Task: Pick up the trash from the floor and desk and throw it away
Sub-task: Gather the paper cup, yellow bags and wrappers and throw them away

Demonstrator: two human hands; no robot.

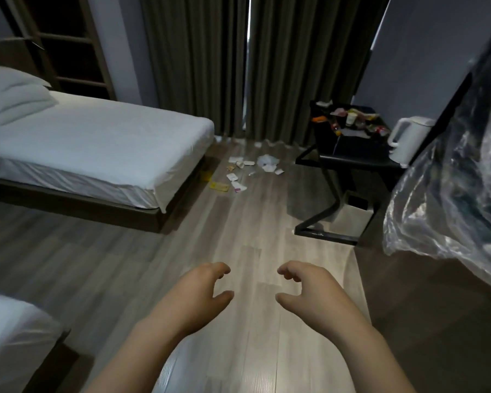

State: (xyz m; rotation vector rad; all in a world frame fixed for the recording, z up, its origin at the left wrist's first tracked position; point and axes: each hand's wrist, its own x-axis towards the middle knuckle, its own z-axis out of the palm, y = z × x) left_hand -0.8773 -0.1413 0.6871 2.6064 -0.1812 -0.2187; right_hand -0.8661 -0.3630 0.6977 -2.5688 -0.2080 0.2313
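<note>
Floorboards (255, 228) lie bare between both empty, spread grips, left hand (199, 293) and right hand (309, 293), and pale scattered trash (250, 171) beside the bed (97, 143); colourful wrappers (352, 120) crowd the tabletop (352, 154).

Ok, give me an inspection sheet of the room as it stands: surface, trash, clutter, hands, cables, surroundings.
Surface: wood floor, bare near the hands; black desk at right.
Job's things: floor trash, scattered papers, wrappers and a cup between bed and desk; desk trash, cups and wrappers on the desk's far end; bin under the desk.
Clutter: white kettle on the desk; clear plastic bag at right edge.
Hands: left hand and right hand both open, fingers curled, grip empty, well short of the trash.
Cables: nothing seen.
Surroundings: bed at left, a second bed corner near left, closed curtains behind.
</note>
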